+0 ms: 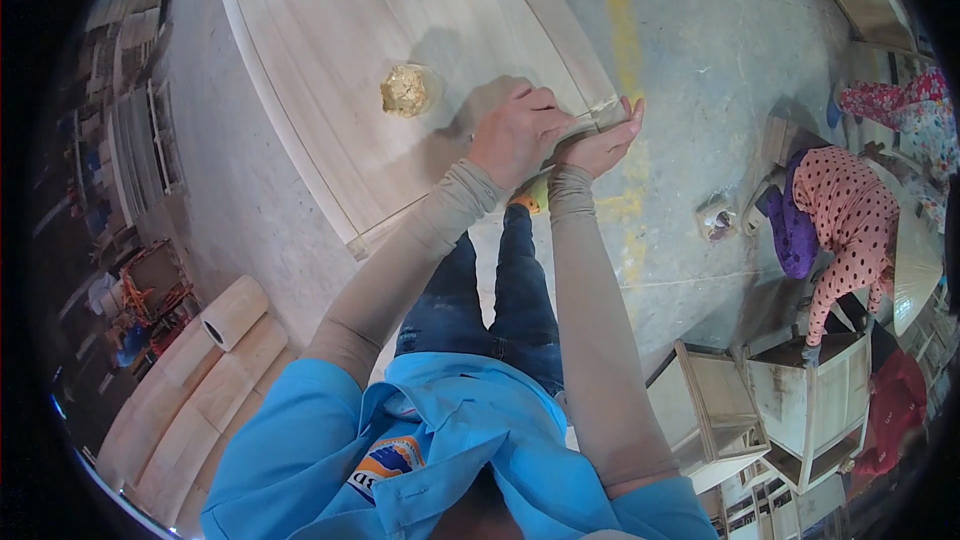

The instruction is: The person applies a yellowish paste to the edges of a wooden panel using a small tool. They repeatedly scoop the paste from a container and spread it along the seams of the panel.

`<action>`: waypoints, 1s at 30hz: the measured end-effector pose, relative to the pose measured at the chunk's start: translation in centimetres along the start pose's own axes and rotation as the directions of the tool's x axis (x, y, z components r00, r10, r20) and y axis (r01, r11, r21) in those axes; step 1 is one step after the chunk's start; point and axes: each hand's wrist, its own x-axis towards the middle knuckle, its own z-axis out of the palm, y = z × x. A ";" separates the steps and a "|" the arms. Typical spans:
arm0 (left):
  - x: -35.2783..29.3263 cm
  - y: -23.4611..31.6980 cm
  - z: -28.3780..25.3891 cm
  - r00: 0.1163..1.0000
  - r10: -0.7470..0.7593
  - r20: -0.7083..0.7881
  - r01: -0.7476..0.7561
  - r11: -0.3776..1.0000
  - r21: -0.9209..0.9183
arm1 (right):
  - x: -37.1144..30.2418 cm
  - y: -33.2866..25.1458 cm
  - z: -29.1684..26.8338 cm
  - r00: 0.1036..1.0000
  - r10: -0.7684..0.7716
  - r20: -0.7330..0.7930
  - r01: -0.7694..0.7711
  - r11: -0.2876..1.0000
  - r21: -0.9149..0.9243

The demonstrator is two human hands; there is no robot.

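Note:
A pale wooden panel piece [330,30] with a raised edge strip lies before me, its near right corner under my hands. My left hand [515,130] is closed over that corner, fingers curled and pinched together. What it pinches, if anything, is hidden behind the fingers. Against the outer side of the same corner rests my right hand [600,145], palm turned up and fingers stretched out along the edge. To the left of my hands, a lump of yellowish putty-like paste [404,90] sits on the wood.
At the right, a person in a spotted top [845,200] bends over an open wooden cabinet frame [810,400]. Another wooden cabinet [700,400] stands closer to me. Curved wooden panels [190,410] and a pale roll [235,310] lie lower left. A yellow line [620,10] marks the concrete floor.

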 end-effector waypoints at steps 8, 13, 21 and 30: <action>0.7 0.0 -0.7 1.000 -0.027 0.015 0.027 1.000 0.008 | -0.2 -0.2 0.1 1.000 0.002 0.004 -0.002 1.000 -0.020; 1.1 0.2 -0.5 0.998 -0.042 -0.047 0.040 0.998 -0.038 | -0.2 -0.1 -0.1 1.000 0.010 0.012 -0.009 1.000 -0.004; 1.4 -0.2 -0.5 1.000 -0.025 -0.001 0.025 1.000 -0.001 | 0.0 0.4 0.0 1.000 0.007 0.017 -0.007 1.000 0.008; 1.1 -0.1 -0.7 0.999 -0.028 -0.033 0.030 0.998 0.048 | -0.1 0.3 0.0 1.000 0.014 0.014 -0.015 1.000 0.006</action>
